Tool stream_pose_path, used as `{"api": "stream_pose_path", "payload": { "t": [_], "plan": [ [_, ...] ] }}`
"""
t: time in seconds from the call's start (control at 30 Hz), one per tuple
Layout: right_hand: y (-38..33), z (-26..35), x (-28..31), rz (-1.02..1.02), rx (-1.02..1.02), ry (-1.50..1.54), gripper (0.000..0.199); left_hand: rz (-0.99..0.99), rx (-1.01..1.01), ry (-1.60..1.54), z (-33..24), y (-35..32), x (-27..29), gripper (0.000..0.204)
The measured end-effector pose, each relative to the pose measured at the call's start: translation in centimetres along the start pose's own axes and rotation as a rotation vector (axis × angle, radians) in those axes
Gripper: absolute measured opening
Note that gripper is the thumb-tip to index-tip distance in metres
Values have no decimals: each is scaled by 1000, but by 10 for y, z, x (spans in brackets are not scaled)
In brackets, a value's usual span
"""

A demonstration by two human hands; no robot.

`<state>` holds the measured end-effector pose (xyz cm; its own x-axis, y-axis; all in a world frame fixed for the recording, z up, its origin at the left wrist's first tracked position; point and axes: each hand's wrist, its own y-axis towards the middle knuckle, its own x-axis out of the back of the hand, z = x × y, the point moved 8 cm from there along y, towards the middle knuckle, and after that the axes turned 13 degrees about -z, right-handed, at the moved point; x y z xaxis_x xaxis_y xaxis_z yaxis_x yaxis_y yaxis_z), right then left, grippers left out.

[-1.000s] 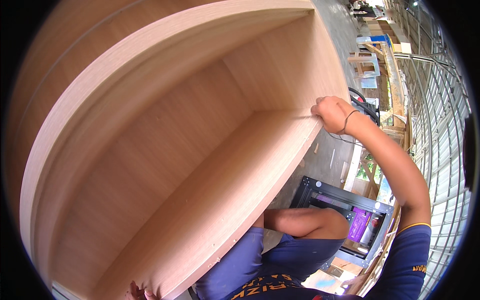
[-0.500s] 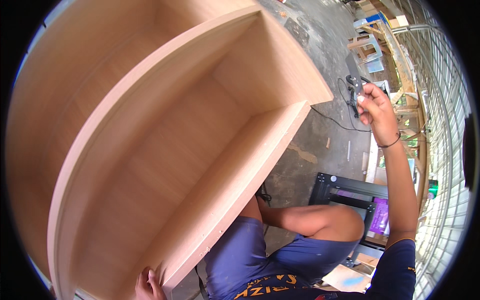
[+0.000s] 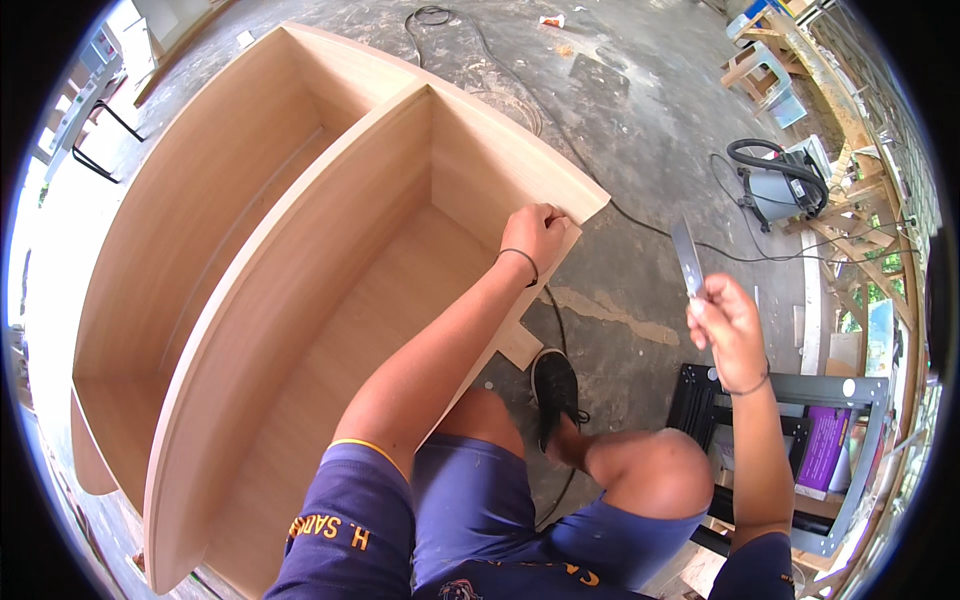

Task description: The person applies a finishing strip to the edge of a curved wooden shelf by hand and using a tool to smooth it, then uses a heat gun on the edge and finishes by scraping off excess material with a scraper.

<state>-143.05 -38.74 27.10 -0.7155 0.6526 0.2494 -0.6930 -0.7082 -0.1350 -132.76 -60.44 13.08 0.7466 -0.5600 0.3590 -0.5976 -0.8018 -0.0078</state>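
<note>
A pale wooden cabinet (image 3: 330,300) with curved edges and two open compartments lies before me on the left. My left hand (image 3: 537,240) is closed at its far right corner, knuckles up, against the edge board; whatever the fingers may pinch is hidden. To the right of the cabinet, my right hand (image 3: 728,325) grips a flat-bladed metal scraper (image 3: 686,255). The scraper's blade points up and away, clear of the wood, while its handle is covered by my fingers.
Beside my right knee lies a black metal frame (image 3: 860,470) with a purple box (image 3: 822,450). A vacuum cleaner (image 3: 780,185) stands farther off at the right. Dark cables (image 3: 640,222) cross the concrete floor. My shoe (image 3: 553,395) is near a small wooden piece (image 3: 518,345).
My left hand has gone from the cabinet's near end to its far right corner. My right hand, still holding the scraper, appears lower. The view has shifted, showing more floor.
</note>
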Motion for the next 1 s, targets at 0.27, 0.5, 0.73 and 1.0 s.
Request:
{"api": "stream_pose_path", "payload": {
  "t": [0.27,0.5,0.73,1.0],
  "plan": [
    [5,-46,35,-141,120,-162,9,-27,74,-380,12,3,-19,20],
    [36,11,-26,-135,629,-595,7,0,116,-650,35,1,-20,22],
    [53,24,-97,-49,1145,-984,14,-312,-561,-137,-22,-9,34,27],
    [68,27,-143,49,1243,-1366,10,-279,-582,-156,16,16,18,8]
  ]
}}
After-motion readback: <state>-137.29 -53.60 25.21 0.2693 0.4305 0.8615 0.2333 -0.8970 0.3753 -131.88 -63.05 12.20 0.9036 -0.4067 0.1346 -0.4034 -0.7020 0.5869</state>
